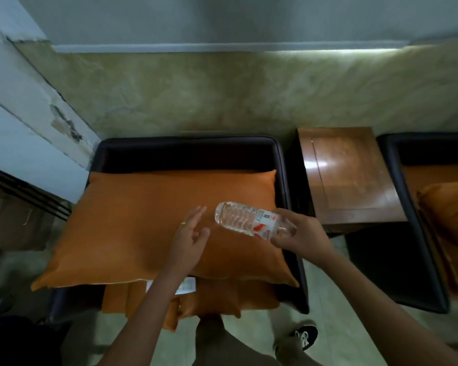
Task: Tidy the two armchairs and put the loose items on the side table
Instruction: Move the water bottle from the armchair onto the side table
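I see dark armchair (191,154) centre, orange cushion (143,228) flat on its seat; side table (354,180) just beside at 3 o'clock. Right hand (299,233) grips clear water bottle (238,219) at its cap end, fingers curled round it, over cushion's 3 o'clock edge. Left hand (191,233) at bottle's 9 o'clock, fingers straight, slightly spread.

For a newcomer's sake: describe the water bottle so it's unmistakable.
Find the armchair left of the wooden side table. Over its orange cushion, the right hand grips a plastic water bottle sideways. It alone is transparent, with a white-and-red label.
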### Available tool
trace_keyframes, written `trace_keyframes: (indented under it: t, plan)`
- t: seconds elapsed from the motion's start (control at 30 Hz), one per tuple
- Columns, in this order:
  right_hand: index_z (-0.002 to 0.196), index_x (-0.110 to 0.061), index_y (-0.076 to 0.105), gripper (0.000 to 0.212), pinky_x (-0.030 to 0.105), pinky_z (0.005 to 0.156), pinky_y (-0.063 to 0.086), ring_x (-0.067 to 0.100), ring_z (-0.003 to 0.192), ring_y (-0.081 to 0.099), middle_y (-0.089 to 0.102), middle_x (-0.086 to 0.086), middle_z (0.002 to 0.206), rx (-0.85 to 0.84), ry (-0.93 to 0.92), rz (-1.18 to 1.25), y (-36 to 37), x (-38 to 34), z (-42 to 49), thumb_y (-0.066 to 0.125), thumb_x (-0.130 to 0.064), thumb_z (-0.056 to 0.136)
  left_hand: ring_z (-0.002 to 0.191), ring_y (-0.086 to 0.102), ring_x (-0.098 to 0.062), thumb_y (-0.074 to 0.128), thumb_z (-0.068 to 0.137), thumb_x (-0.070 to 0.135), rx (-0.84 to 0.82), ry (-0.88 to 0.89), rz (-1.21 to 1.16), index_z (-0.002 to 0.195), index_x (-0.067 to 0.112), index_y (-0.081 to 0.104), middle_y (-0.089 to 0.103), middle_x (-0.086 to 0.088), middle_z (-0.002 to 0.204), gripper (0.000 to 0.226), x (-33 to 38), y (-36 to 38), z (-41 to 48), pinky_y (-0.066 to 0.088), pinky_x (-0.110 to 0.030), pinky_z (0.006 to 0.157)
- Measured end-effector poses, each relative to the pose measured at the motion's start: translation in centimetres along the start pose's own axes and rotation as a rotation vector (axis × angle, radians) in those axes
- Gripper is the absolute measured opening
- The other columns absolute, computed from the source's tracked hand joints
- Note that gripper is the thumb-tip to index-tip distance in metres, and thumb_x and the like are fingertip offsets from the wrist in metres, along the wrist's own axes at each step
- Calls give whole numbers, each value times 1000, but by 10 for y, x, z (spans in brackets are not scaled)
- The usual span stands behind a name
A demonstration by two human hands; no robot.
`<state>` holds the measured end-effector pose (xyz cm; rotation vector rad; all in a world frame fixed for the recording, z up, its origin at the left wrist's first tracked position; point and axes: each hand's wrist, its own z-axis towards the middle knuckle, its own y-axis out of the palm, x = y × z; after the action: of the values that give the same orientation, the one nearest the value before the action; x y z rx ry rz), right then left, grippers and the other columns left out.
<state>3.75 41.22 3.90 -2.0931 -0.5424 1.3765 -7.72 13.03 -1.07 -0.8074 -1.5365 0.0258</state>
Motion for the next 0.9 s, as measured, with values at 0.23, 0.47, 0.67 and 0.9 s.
trace_keyframes:
  t: [0.23, 0.47, 0.67, 0.9]
  plan:
    - [137, -33, 57, 71, 16, 76, 56, -5, 87, 67, 69, -19, 111, 76, -27, 9, -74, 100, -54, 83, -47, 73, 125, 47, -5, 60, 98, 15, -59, -172, 100, 142, 28, 48, 53, 8, 137, 47, 58, 118, -50, 42, -26, 104]
    - [134, -31, 60, 72, 16, 78, 53, 0, 95, 67, 72, -14, 112, 62, 12, -71, -134, 167, -71, 79, -51, 69, 117, 57, -11, 59, 98, 17, -101, -256, 103, 135, 22, 55, 61, 8, 119, 38, 97, 195, -55, 45, -24, 94]
    - [130, -29, 63, 65, 33, 75, 61, 10, 89, 69, 73, -7, 108, 73, 102, -164, -164, 204, -41, 79, -47, 70, 103, 60, -7, 57, 99, 16, -57, -286, 76, 129, 18, 60, 65, 3, 113, 30, 102, 235, -11, 40, -3, 74]
    - [135, -40, 52, 66, 27, 76, 61, 5, 97, 65, 62, -17, 113, -9, 160, -147, -210, 236, 11, 80, -46, 76, 121, 55, -10, 68, 91, 22, -213, -159, 45, 137, 24, 55, 58, 5, 131, 48, 120, 297, 72, 47, -36, 106]
